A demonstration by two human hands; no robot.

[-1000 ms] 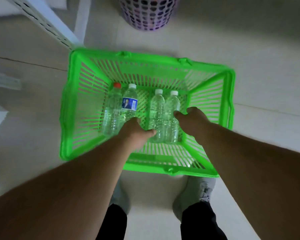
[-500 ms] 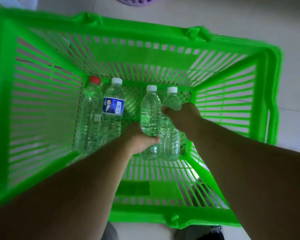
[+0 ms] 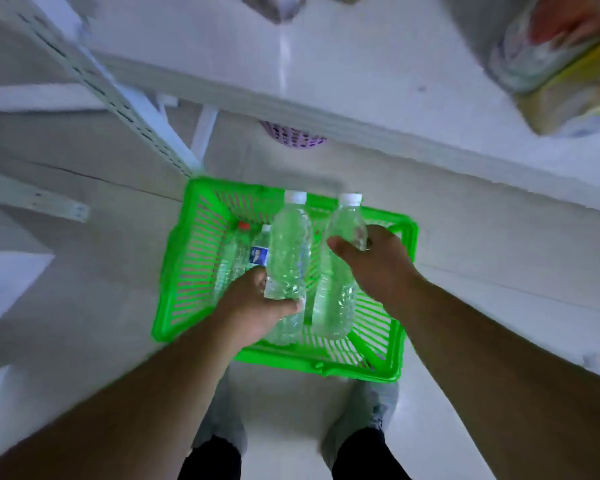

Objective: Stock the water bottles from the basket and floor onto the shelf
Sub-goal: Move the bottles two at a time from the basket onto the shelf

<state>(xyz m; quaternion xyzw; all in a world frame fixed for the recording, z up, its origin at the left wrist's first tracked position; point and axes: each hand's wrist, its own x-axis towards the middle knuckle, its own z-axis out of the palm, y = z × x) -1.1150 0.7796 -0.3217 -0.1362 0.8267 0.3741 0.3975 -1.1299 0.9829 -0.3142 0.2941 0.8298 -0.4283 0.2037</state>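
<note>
My left hand grips a clear white-capped bottle low on its body, and my right hand wraps round a second white-capped bottle at its middle. I hold both above the green basket, caps pointing away from me toward the shelf. Inside the basket, against its left wall, lie a red-capped bottle and beside it a blue-labelled bottle. Beyond the basket, under the shelf, a purple perforated bin stands on the floor. My shoes are just behind the basket.
</note>
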